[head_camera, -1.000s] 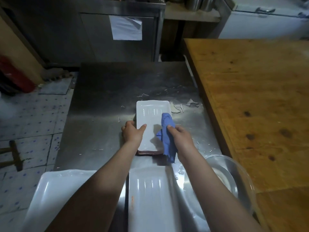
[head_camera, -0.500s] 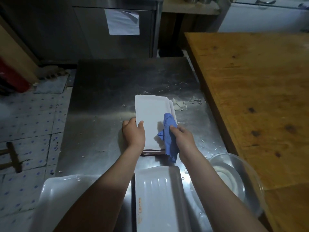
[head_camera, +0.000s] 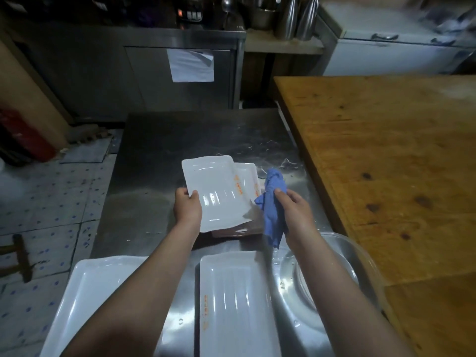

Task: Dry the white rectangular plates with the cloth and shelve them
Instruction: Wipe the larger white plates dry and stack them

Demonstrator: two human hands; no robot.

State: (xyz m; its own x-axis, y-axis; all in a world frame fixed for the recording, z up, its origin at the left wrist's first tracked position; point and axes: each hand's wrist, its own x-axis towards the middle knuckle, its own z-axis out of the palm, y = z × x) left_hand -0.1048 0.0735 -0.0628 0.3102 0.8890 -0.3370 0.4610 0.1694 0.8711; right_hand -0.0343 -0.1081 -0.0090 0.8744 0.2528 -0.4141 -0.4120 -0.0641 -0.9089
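My left hand [head_camera: 186,207] grips the left edge of a white rectangular plate [head_camera: 215,193], lifted and tilted above a stack of plates [head_camera: 247,176] on the steel table [head_camera: 154,163]. The stack's lower layers look brownish at its near end. A crumpled blue cloth [head_camera: 273,202] hangs from my right hand [head_camera: 293,210], which grips it just right of the lifted plate's near corner. Two more white rectangular plates lie near me: one [head_camera: 231,305] in the middle and a larger one [head_camera: 90,300] at the left, partly hidden by my forearm.
A clear glass bowl [head_camera: 355,269] sits at the near right on the steel table. A wooden table [head_camera: 386,155] stands along the right. Behind is a steel cabinet [head_camera: 144,73] with a paper sheet stuck on it. Tiled floor lies to the left.
My left hand has lifted the top plate off the stack and swung it leftward, uncovering the plate beneath. My right hand with the cloth has come off the plate to the right.
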